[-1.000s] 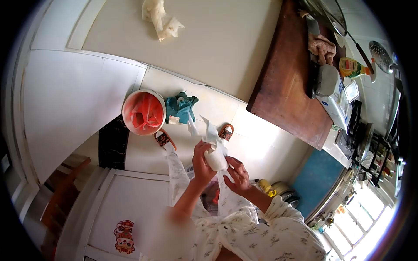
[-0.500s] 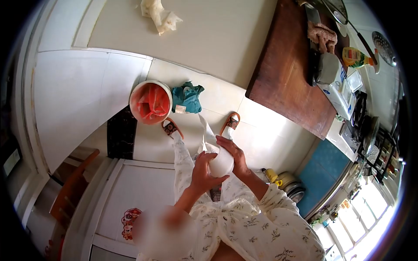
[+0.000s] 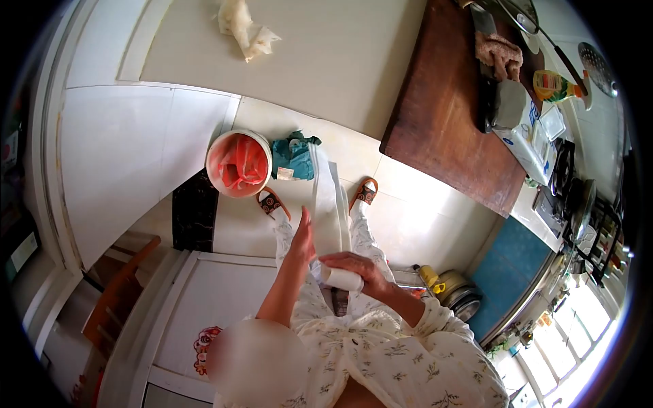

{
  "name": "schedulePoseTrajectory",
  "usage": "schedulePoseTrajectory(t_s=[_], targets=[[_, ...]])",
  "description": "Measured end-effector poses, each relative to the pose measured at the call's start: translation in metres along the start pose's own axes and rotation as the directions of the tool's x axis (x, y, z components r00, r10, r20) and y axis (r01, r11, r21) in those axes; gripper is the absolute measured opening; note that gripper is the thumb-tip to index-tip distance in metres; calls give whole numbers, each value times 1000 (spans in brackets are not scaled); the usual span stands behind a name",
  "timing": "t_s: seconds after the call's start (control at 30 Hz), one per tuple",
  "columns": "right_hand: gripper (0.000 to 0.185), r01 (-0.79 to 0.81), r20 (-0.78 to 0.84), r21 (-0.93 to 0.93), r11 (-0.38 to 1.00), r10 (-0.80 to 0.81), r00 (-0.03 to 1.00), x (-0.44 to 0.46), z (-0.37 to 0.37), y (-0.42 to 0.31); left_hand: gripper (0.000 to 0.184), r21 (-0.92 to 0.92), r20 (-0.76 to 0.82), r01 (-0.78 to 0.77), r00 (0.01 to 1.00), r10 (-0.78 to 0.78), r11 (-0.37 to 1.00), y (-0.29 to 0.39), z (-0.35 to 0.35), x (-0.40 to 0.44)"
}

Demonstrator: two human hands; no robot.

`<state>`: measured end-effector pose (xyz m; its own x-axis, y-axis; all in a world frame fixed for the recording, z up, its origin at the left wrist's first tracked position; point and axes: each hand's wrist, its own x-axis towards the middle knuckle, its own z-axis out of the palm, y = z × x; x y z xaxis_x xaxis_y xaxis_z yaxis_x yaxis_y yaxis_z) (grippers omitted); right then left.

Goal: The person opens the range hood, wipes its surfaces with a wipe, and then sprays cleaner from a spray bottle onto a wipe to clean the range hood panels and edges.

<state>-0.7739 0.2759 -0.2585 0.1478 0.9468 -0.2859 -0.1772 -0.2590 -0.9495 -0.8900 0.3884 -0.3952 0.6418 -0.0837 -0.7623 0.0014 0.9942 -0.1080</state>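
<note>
A white roll [image 3: 342,278] lies against the palm side of my right hand [image 3: 360,267], whose fingers curve over it. From the roll a long white strip [image 3: 328,200] hangs down in front of my legs toward the floor. My left hand [image 3: 304,238] is held up beside the strip, palm toward it, with its fingers stretched out; whether it touches the strip is hard to tell. Both hands are in front of my lap.
A bucket with a red bag [image 3: 239,164] stands on the floor beside a green bag [image 3: 292,158]. A crumpled pale wrapper [image 3: 246,30] lies on the beige surface. The brown wooden board [image 3: 452,109] bears a cloth and a spray bottle. Pots [image 3: 459,294] stand at the right.
Both hands were around the roll. My left hand has come off it and opened, my right hand keeps the roll lower down, and a longer white strip now hangs from it.
</note>
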Motion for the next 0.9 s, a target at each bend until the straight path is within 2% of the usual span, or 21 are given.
schedulePoseTrajectory(t_s=[0.1,0.13,0.23,0.27,0.33,0.43,0.47,0.5,0.57,0.6,0.67,0.7,0.77,0.8,0.87,0.9], targets=[[41,-108,83,170,980,95,992,-14,7,-7,57,92,-82,20,997,-12,996,5,-18,28],[40,-152,118,229,961,127,985,-17,6,-11,46,-108,105,97,991,-85,989,5,-34,34],[37,-175,130,427,887,132,983,-24,-7,-9,45,-232,435,215,895,-97,949,-1,-61,47],[38,-77,57,489,869,56,997,-24,-9,-6,44,-137,314,137,945,-89,981,-6,-68,45],[38,-115,96,426,897,81,992,-12,-27,-9,43,89,72,17,997,-24,996,-4,-45,26],[37,-141,210,286,948,82,974,-7,-29,-11,53,-203,184,-110,972,148,973,-1,-30,14],[37,-145,250,242,960,82,965,-7,-25,-12,57,-210,100,-116,985,140,971,1,-26,10],[36,-112,296,99,989,79,952,-9,-20,-12,58,-202,75,-97,991,114,975,-1,-29,11],[37,-129,362,101,986,84,928,-18,-8,-1,59,-189,28,-58,998,64,980,-9,-51,19],[37,-155,384,142,978,90,919,-19,-6,-2,50,-164,64,47,997,-37,985,-7,-52,20],[38,-207,426,219,953,97,899,-19,-2,-2,48,137,-10,-101,995,103,985,-16,-49,24],[38,-254,401,279,926,128,907,-17,-5,-1,48,288,-29,-162,984,177,944,-17,-38,21],[40,-338,355,397,853,196,914,-8,-17,2,51,335,37,-190,981,188,923,-15,-28,18],[35,-317,186,479,819,258,948,-12,-24,23,53,356,69,-206,979,194,911,-15,-25,16],[33,-200,-91,343,918,245,965,-2,-42,52,57,491,84,-173,985,151,854,-18,-21,8],[34,-121,-175,101,988,137,975,16,-59,58,60,555,91,-159,987,131,816,-18,-18,3]])
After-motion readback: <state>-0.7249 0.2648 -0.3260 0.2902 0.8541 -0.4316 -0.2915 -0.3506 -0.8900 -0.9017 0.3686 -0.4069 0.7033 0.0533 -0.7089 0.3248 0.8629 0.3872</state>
